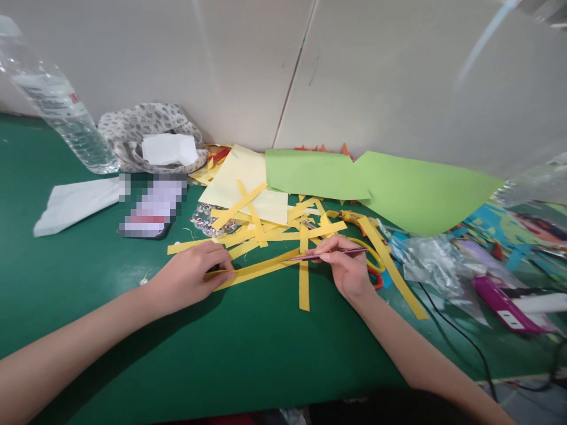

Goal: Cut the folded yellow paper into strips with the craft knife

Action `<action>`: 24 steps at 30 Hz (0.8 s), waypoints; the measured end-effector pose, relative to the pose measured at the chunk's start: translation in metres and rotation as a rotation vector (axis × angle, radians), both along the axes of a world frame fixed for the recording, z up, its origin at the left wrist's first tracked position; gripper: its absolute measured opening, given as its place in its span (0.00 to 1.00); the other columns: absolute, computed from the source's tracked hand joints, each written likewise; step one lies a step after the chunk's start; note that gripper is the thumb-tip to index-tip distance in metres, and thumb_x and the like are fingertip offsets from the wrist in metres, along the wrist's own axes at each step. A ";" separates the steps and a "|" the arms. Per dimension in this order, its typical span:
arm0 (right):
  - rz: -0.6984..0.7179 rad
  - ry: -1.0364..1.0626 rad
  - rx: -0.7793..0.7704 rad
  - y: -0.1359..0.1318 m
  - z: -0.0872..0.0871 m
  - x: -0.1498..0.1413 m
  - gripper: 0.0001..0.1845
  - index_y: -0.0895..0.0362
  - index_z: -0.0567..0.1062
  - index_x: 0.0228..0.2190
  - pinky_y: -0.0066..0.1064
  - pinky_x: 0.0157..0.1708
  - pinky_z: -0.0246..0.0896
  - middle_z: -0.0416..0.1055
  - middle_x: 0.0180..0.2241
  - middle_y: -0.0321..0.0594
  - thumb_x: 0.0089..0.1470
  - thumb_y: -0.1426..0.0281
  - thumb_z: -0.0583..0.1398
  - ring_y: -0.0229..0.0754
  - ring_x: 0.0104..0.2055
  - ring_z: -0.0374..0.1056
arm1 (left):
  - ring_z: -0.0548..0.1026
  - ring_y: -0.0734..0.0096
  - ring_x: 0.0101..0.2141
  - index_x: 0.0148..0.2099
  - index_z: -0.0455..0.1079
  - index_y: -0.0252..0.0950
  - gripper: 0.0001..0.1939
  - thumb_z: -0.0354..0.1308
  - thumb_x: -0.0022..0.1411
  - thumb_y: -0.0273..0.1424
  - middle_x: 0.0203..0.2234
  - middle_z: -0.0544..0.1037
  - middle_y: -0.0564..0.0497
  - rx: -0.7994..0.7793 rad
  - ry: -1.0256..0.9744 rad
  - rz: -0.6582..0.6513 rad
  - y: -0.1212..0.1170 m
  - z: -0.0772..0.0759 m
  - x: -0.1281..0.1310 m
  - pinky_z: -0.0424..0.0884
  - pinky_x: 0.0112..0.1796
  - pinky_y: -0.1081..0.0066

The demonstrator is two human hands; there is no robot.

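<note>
My left hand (192, 274) is closed, pinching the left end of a folded yellow paper strip (261, 271) just above the green table. In my right hand (348, 268) are slim, pinkish-purple tweezers (343, 252), their points touching the strip near its right end. The strip has a lengthwise crease, with one edge standing up. A loose yellow strip (304, 298) passes beneath its right end. Behind both hands lies a pile of yellow paper strips (279, 235). Scissors with a yellow and red handle (376, 278) are partly hidden behind my right hand.
Green paper sheets (416, 189) and a cream sheet (245, 183) lean by the wall. To the left are a phone (153, 206), a water bottle (66, 112) and a cloth pouch (155, 115). A magenta power strip (505, 304), its black cable and clear plastic crowd the right.
</note>
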State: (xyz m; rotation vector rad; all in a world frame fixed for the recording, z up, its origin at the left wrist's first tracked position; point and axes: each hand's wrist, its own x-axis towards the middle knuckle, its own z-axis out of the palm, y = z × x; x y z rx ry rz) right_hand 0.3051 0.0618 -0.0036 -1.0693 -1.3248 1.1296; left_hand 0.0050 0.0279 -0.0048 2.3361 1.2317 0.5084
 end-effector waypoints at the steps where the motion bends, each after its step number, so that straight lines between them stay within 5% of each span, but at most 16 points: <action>1: 0.009 0.017 0.000 -0.001 0.001 -0.001 0.05 0.53 0.76 0.16 0.44 0.36 0.68 0.67 0.17 0.33 0.35 0.74 0.61 0.42 0.23 0.68 | 0.72 0.69 0.33 0.33 0.69 0.37 0.11 0.48 0.65 0.32 0.30 0.74 0.51 -0.004 0.012 -0.011 0.001 0.003 -0.003 0.67 0.33 0.71; 9: 0.036 0.063 0.021 -0.008 0.006 -0.006 0.05 0.53 0.76 0.18 0.33 0.24 0.61 0.70 0.19 0.34 0.38 0.75 0.61 0.39 0.22 0.66 | 0.73 0.64 0.39 0.40 0.70 0.39 0.09 0.55 0.62 0.37 0.36 0.76 0.50 0.132 0.094 0.034 0.002 0.023 -0.014 0.68 0.39 0.65; 17: 0.217 -0.149 -0.049 -0.023 0.002 -0.019 0.02 0.53 0.79 0.26 0.33 0.29 0.65 0.74 0.25 0.36 0.47 0.68 0.66 0.40 0.26 0.70 | 0.72 0.64 0.37 0.41 0.69 0.37 0.08 0.50 0.67 0.34 0.35 0.76 0.50 0.162 0.152 0.003 -0.009 0.002 0.013 0.68 0.38 0.64; 24: 0.209 -0.180 -0.054 -0.021 -0.002 -0.020 0.04 0.53 0.78 0.26 0.31 0.30 0.66 0.75 0.25 0.36 0.48 0.66 0.66 0.39 0.27 0.69 | 0.72 0.65 0.36 0.39 0.70 0.37 0.11 0.46 0.69 0.30 0.34 0.76 0.50 0.181 0.136 0.022 -0.004 -0.003 0.013 0.67 0.36 0.66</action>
